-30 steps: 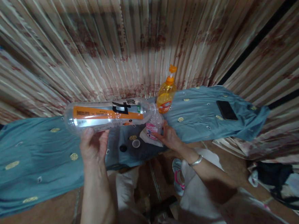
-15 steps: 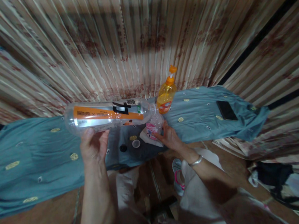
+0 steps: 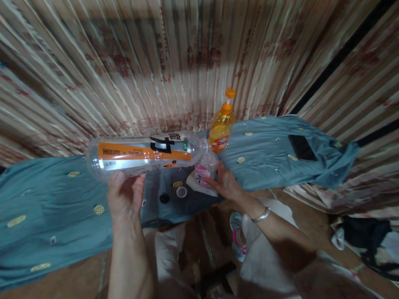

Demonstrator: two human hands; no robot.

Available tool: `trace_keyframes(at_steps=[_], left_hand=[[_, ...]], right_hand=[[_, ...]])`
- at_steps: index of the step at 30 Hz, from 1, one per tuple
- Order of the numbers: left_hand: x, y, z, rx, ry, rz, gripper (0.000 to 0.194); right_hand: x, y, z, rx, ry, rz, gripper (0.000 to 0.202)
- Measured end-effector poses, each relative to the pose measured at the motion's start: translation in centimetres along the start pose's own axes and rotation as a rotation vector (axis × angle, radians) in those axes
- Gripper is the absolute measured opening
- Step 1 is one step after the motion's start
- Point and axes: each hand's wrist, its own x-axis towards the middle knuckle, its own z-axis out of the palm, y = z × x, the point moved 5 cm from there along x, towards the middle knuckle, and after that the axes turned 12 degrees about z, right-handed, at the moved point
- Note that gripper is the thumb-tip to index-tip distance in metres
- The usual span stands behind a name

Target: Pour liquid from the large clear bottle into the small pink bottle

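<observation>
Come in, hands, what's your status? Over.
Left hand holding large bottle sideways. Right hand gripping small pink-labelled bottle. Orange pump bottle close to large bottle's mouth; contact unclear.

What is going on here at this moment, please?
The person's left hand holds the large bottle on its side, with its neck at the top of the small bottle. The right hand holds the small bottle. I cannot tell whether any liquid is flowing. The black cap and clear cap lie nearby on the blue cloth. The pump bottle stands behind, and the phone lies to the right.
</observation>
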Motion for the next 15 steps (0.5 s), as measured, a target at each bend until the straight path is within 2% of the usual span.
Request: trace_keyframes(at_steps=[6,15], left_hand=[[-0.03,-0.03,-0.12,0.009,0.011,0.001,0.041],[0.04,-0.13,-0.14,-0.016,0.059,-0.027,0.052]], right_hand=[[0.08,-0.14,0.14,-0.072,-0.021,0.033,0.047],[0.06,0.08,0.09,0.012,-0.001,-0.015,0.046]])
